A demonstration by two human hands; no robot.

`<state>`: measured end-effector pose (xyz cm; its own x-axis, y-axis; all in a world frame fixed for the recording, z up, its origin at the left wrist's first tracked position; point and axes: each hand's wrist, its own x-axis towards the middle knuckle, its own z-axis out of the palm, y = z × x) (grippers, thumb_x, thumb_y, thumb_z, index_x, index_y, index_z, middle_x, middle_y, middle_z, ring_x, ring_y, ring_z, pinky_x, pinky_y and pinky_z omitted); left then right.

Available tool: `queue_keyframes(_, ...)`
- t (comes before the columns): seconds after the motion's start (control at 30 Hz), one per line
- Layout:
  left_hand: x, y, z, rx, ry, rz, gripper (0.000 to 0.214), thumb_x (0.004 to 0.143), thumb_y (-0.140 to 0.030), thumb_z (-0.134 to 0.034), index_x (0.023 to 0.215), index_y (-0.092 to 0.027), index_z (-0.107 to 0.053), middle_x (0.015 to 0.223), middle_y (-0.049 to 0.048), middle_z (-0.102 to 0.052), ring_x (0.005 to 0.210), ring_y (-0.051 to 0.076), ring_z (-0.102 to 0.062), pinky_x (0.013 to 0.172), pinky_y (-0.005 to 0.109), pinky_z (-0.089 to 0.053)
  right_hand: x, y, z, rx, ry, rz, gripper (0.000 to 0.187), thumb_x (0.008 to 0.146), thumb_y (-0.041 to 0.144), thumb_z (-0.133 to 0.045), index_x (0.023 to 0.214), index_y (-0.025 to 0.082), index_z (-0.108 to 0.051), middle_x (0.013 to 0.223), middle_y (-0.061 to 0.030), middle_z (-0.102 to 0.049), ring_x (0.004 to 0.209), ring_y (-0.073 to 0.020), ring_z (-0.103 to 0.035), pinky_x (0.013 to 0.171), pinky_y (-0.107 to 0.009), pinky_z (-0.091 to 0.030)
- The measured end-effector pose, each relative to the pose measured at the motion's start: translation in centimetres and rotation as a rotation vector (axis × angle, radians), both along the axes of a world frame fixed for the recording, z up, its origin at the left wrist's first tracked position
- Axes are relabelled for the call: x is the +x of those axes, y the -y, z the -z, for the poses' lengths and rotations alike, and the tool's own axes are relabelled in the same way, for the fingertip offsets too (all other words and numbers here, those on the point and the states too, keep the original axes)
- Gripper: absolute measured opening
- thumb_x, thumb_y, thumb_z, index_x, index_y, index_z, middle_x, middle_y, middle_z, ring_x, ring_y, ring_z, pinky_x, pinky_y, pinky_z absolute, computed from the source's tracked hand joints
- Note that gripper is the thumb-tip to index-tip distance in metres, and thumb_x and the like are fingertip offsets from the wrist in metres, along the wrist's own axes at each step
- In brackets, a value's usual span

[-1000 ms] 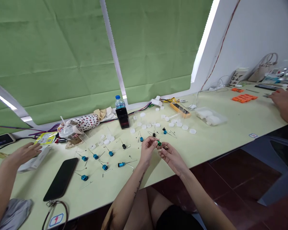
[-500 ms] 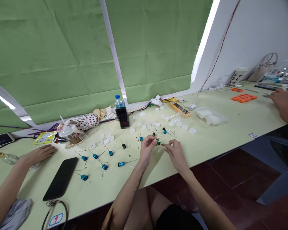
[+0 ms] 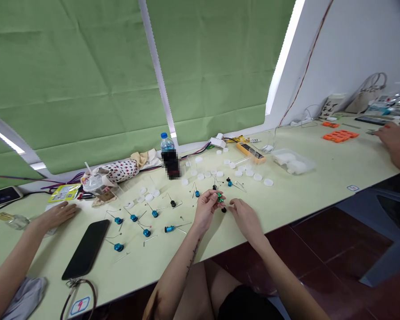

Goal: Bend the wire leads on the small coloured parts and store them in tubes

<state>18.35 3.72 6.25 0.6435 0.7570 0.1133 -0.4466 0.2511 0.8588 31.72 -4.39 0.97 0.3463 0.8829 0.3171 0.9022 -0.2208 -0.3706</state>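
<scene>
Pinched in the fingers of my left hand (image 3: 206,211) is a small shiny green metal part (image 3: 219,196), held just above the table. My right hand (image 3: 246,218) is close by on the right, its fingers curled in. Whether anything small sits between those fingertips is hidden. A small black round piece (image 3: 223,210) shows between the two hands, below the green part. Beyond my hands are a blue metal piece with thin wires (image 3: 230,182) and a black piece (image 3: 214,187). Several similar blue metal pieces (image 3: 146,232) with bent wires lie to the left, among loose hex keys (image 3: 150,240).
Several white caps (image 3: 249,173) and a clear plastic box (image 3: 293,161) lie behind my hands, near a yellow multimeter (image 3: 251,152). A phone (image 3: 86,249) lies on the left beside another person's hand (image 3: 58,216). Farther right are orange trays (image 3: 340,135) and another person's hand (image 3: 393,138).
My right hand has drawn slightly away from the green part, which now shows more fully in my left fingers. The black round piece has come into sight below it.
</scene>
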Motion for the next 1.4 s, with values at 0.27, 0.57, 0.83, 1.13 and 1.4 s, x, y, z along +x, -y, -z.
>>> queue_keyframes(0.27, 0.2, 0.2, 0.1, -0.002, -0.027, -0.033, 0.027, 0.074, -0.034, -0.069, 0.090, -0.013, -0.064, 0.091, 0.0100, -0.068, 0.068, 0.011, -0.061, 0.070, 0.027, -0.048, 1.4, 1.4, 1.1, -0.149, 0.443, 0.090, 0.019, 0.084, 0.001, -0.038, 0.083, 0.018, -0.049, 0.085, -0.0087, -0.054, 0.069, -0.0178, -0.055, 0.052, -0.027, -0.033)
queue_keyframes(0.57, 0.3, -0.1, 0.6, 0.071, -0.091, -0.073, 0.029, 0.068, -0.026, -0.073, 0.094, -0.013, -0.066, 0.087, 0.0069, -0.067, 0.068, 0.013, -0.063, 0.070, 0.028, -0.049, 1.7, 1.4, -1.1, -0.048, -0.021, -0.006, 0.016, 0.088, 0.010, -0.035, 0.086, 0.018, -0.049, 0.075, -0.0048, -0.060, 0.056, -0.0141, -0.054, 0.052, -0.025, -0.036)
queue_keyframes(0.83, 0.5, 0.0, 0.7, 0.092, -0.144, -0.081, 0.026, 0.065, -0.026, -0.073, 0.088, -0.014, -0.068, 0.085, 0.0055, -0.067, 0.066, 0.012, -0.061, 0.071, 0.028, -0.049, -0.4, 2.0, -6.3, 0.334, -0.438, -0.196, 0.023, 0.091, 0.036, -0.041, 0.092, 0.020, -0.058, 0.080, -0.0036, -0.062, 0.061, -0.0137, -0.055, 0.058, -0.026, -0.044)
queue_keyframes(1.13, 0.4, 0.1, 0.4, 0.182, -0.186, -0.061, 0.021, 0.066, -0.020, -0.071, 0.085, -0.015, -0.065, 0.076, 0.0021, -0.064, 0.064, 0.011, -0.059, 0.065, 0.025, -0.047, -1.0, 2.3, -6.8, 0.378, -0.170, -0.181, 0.021, 0.093, 0.027, -0.042, 0.090, 0.020, -0.062, 0.083, -0.0041, -0.061, 0.067, -0.0133, -0.056, 0.061, -0.026, -0.041)
queue_keyframes(1.4, 0.7, 0.0, 0.9, 0.231, -0.243, -0.058, 0.022, 0.064, -0.021, -0.071, 0.084, -0.015, -0.067, 0.068, 0.0019, -0.064, 0.058, 0.011, -0.056, 0.061, 0.026, -0.047, -0.6, 2.5, -6.5, 0.367, -0.072, -0.167, 0.028, 0.095, 0.028, -0.038, 0.089, 0.019, -0.064, 0.081, -0.0045, -0.061, 0.067, -0.0129, -0.058, 0.063, -0.025, -0.043)
